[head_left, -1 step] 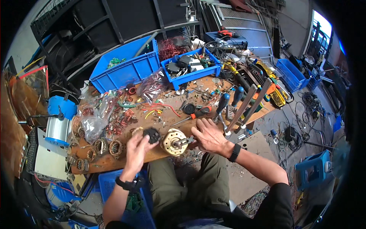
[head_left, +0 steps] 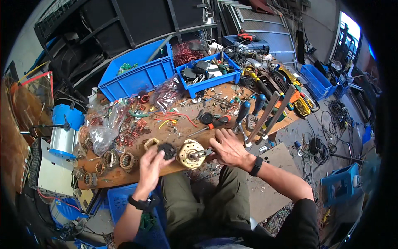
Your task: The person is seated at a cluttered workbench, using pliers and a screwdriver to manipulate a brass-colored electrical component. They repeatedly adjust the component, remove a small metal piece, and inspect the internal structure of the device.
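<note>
My left hand [head_left: 149, 165] is closed on a black round part [head_left: 168, 151] with an uneven face, near the bench's front edge. Just right of it is a gold-coloured metal disc [head_left: 190, 160] with a ring of holes and a shaft at its centre. My right hand [head_left: 230, 150] grips what looks like a pair of pliers [head_left: 203, 153], whose grey jaws reach the shaft. Most of the handles are hidden by my fingers. Behind the black part lies a pale ring [head_left: 151, 143]. A screwdriver [head_left: 219, 122] with a red and black handle lies beyond the disc.
Wound motor cores [head_left: 126, 160] line the bench's left front. Copper wire scraps and a clear plastic bag [head_left: 101, 139] lie behind them. Two blue bins [head_left: 139, 79] stand at the back. Upright metal bars [head_left: 265, 116] and blue-handled tools [head_left: 243, 111] rise at the right.
The disc and the black part have shifted slightly to the right, with my left hand following. More of the pale ring shows behind it. My right hand keeps its grip.
</note>
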A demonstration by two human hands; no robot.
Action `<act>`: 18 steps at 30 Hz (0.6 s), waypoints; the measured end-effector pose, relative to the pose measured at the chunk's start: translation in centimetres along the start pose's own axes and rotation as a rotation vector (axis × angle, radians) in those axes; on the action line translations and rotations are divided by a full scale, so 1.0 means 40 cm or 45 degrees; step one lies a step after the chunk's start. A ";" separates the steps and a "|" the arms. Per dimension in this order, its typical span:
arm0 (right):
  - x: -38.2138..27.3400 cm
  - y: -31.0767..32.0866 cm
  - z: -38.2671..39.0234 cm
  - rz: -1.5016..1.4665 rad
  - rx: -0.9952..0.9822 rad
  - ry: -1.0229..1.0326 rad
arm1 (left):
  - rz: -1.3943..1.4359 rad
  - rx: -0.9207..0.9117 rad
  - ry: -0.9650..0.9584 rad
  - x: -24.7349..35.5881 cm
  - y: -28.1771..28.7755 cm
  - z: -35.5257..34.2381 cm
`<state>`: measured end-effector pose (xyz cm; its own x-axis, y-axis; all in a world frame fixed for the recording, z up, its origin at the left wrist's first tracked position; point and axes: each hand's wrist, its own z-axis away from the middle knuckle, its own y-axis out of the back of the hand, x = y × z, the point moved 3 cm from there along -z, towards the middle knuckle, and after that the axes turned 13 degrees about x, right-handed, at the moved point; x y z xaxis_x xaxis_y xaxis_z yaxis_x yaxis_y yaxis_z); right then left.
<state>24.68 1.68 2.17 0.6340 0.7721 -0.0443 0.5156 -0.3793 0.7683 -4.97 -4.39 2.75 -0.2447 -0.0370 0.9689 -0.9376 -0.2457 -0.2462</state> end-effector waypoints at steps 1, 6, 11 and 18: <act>-0.003 -0.003 0.010 0.033 0.003 -0.010 | 0.015 -0.010 0.016 -0.016 0.010 0.024; -0.013 0.018 0.071 0.020 0.040 -0.231 | 0.108 0.012 0.028 -0.066 0.057 0.105; -0.038 -0.007 0.089 -0.145 -0.051 -0.684 | 0.258 0.092 0.145 -0.127 0.094 0.154; 0.046 -0.104 0.086 -0.176 -0.008 -0.829 | 0.240 0.045 0.250 -0.158 0.090 0.199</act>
<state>25.68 2.95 -3.30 0.7821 0.3471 -0.5175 0.6148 -0.2943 0.7317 -4.82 -12.75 -4.06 -0.4604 0.1023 0.8818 -0.8626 -0.2862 -0.4172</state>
